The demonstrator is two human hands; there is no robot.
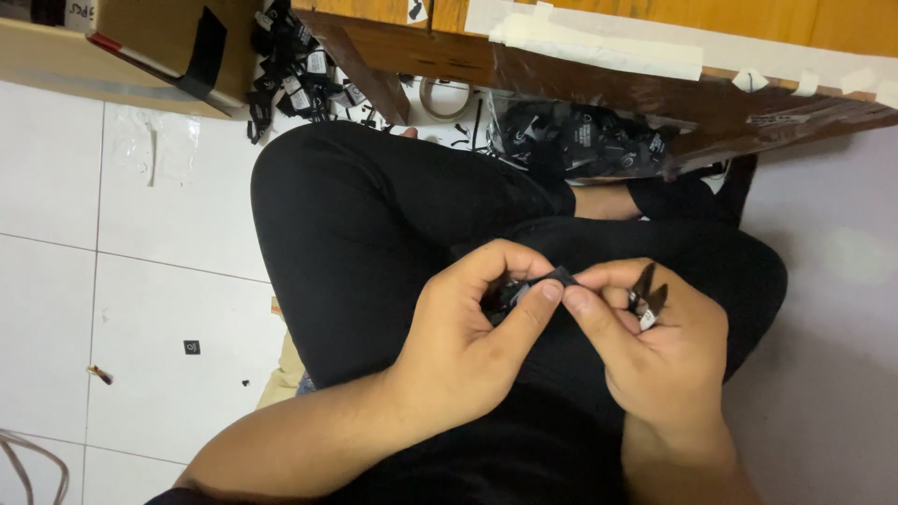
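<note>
My left hand (472,332) holds a bunch of small black fabric labels (510,295) over my lap, thumb pressed on the top one. My right hand (655,351) pinches the end of a black label (564,275) between thumb and forefinger, touching the left thumb. In the same right hand sits a small black thread snipper (647,295), its blades pointing up between the fingers. Both hands rest above my crossed legs in black trousers (374,234).
A low wooden table (580,47) with strips of masking tape stands ahead. Under and beside it lie heaps of black labels (580,140), more black labels (295,65) and a tape roll (446,96). A cardboard box (122,47) sits at upper left on white floor tiles (140,309).
</note>
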